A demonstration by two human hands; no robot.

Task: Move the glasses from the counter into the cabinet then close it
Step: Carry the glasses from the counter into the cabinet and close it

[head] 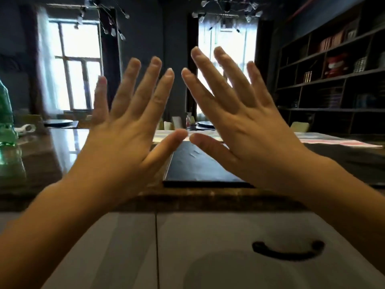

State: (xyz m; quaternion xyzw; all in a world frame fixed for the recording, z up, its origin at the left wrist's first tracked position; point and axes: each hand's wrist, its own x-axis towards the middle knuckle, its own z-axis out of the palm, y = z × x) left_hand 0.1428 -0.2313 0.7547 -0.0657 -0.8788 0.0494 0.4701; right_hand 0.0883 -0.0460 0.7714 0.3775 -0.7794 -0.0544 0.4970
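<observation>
My left hand [127,130] and my right hand [239,126] are raised side by side in front of the camera, backs toward me, fingers spread, thumbs nearly touching. Neither holds anything. Below them runs a dark wooden counter [198,198], and under its front edge are white cabinet doors [133,247], both shut, the right one bearing a curved black handle [288,250]. No drinking glasses can be made out on the counter; my hands hide much of it.
A green glass bottle [7,130] stands at the counter's left edge. A flat black mat [200,165] lies in the middle of the counter. Dark shelving [333,80] fills the right wall, and two bright windows are behind.
</observation>
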